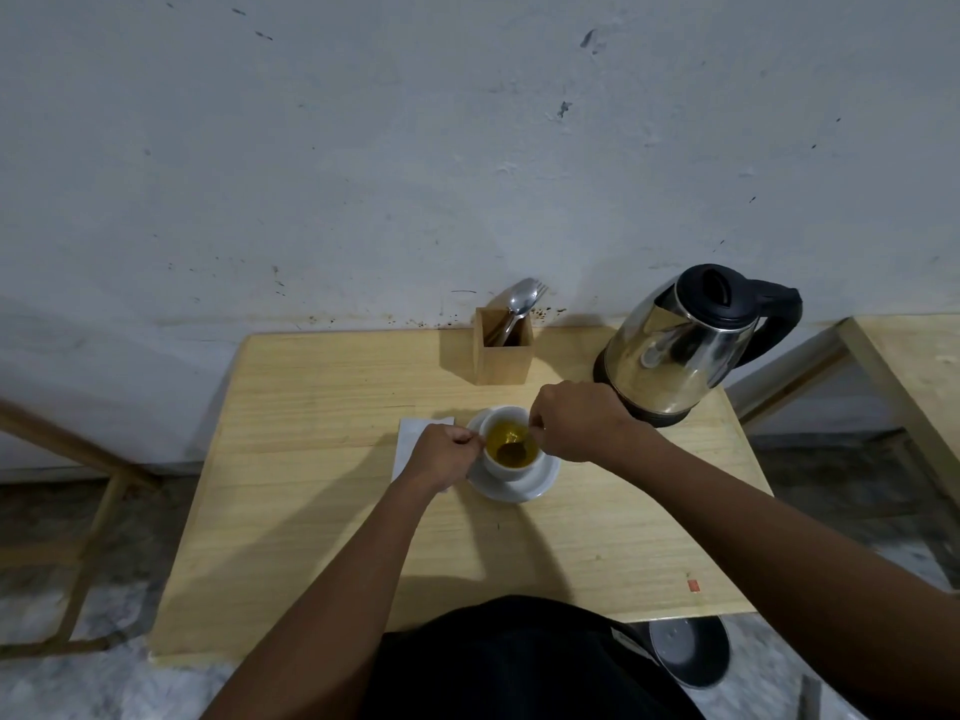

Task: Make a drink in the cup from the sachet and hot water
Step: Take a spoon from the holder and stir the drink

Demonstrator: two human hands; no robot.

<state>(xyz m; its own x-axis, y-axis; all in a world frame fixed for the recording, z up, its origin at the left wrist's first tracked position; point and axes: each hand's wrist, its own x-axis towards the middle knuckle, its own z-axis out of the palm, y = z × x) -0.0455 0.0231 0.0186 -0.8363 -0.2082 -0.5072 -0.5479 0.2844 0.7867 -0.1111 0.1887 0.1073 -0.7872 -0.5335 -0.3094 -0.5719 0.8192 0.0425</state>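
Head view: your cup (506,462) sits on a white saucer (524,485) mid-tabletop (322,511), filled with yellow-green liquid. A spoon (514,449) has its bowl in the liquid, with dark material on it. Your right hand (576,423) is closed over the cup's right rim, pinching the spoon handle. Your left hand (444,454) is closed at the cup's left side, fingers at the handle; can't tell how firm the grip is. White napkin (410,439) lies under your left hand, just beside the saucer. Behind the cup: wooden cutlery box (503,353) with a spoon and fork upright. Steel kettle (685,345) with black lid stands right of it, near your right hand.
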